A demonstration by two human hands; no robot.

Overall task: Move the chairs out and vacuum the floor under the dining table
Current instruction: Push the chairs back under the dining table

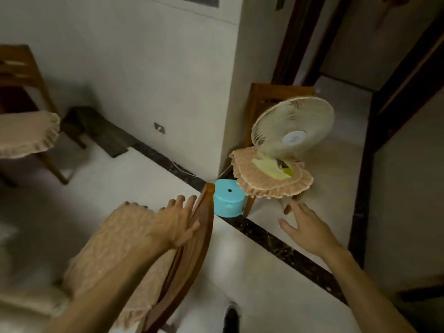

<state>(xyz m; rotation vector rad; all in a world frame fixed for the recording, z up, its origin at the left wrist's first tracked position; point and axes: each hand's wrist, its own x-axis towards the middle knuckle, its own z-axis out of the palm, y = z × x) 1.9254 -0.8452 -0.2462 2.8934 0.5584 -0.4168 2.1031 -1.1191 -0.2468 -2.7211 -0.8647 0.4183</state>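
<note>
The floor (242, 265) was pale tile crossed by a dark marble strip (276, 246) that ran along a white wall (144, 80) and past its corner towards a dark-framed doorway (408, 92). Three wooden chairs with frilled beige seat covers stood out on the tiles. One (31, 131) was at the left by the wall, and another (264, 97) in the corner carried a cream fan (293, 126), with a blue round tub (228, 198) just beside its leg. The nearest chair (192, 260) stood directly below the camera. The left hand (177, 222) lay against this chair's curved top rail, fingers spread and mostly straight; motion blur hid any firmer grip. The right hand (305, 227) hung in the air over the strip, fingers spread, touching nothing.
</note>
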